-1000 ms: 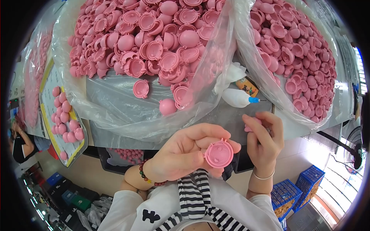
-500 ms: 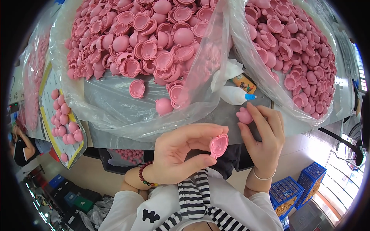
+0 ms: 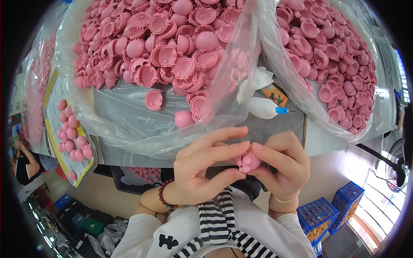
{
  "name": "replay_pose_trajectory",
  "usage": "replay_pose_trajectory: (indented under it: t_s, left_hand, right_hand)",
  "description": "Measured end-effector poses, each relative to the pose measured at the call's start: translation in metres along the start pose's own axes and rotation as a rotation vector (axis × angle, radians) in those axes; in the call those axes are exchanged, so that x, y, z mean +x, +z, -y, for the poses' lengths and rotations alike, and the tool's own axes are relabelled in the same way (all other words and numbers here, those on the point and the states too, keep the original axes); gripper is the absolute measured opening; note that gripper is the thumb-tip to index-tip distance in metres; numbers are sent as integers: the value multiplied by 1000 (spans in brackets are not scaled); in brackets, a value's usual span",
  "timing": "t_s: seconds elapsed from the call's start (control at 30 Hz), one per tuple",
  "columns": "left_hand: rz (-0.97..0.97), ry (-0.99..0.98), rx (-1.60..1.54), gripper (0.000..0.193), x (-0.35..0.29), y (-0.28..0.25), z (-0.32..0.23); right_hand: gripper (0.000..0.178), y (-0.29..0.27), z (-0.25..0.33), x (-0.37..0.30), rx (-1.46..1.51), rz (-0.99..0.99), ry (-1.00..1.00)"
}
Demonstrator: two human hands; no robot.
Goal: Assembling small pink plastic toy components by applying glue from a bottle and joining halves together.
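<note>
Fingertips of both hands meet on a small pink plastic shell (image 3: 248,162) with rounded bumps on its near face. My left hand (image 3: 202,165) pinches it between thumb and forefinger from the left. From the right, my right hand (image 3: 282,165) grips the bumpy half with thumb and fingers. The halves are pressed together, and the seam is mostly hidden by my fingers. Beyond my right hand lies a white squeeze bottle (image 3: 261,107) with a blue needle tip, beside white tissue (image 3: 258,81) and an orange printed item (image 3: 274,94).
Pink half shells (image 3: 167,56) fill a clear plastic bag (image 3: 142,139) across the table. A second heap (image 3: 331,64) of pink parts lies in plastic at right. At left, closed pink balls (image 3: 71,133) sit on a yellow-edged board (image 3: 84,174). Blue crates (image 3: 317,217) stand on the floor.
My right hand has moved left and nearer, bringing its bumpy pink half against the hollow half in my left hand. My left hand has turned slightly; the two pieces now touch.
</note>
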State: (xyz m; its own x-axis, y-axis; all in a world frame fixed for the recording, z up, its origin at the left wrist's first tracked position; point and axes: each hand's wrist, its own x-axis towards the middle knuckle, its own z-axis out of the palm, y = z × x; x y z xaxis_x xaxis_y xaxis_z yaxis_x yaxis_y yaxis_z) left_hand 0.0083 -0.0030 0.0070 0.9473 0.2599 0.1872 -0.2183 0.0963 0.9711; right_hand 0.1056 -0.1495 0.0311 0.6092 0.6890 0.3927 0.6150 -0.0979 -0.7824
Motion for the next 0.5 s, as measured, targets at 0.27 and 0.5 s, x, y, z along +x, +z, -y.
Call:
replay_pose_trajectory:
  t_s: [0.27,0.5]
  left_hand:
    - [42,34,-18,48,5,-2,0]
    - [38,151,65,40,7,-7,5]
  right_hand:
    - [30,18,2,-12,50,-186,-175]
    - [30,20,1,-15,11,-171,-203]
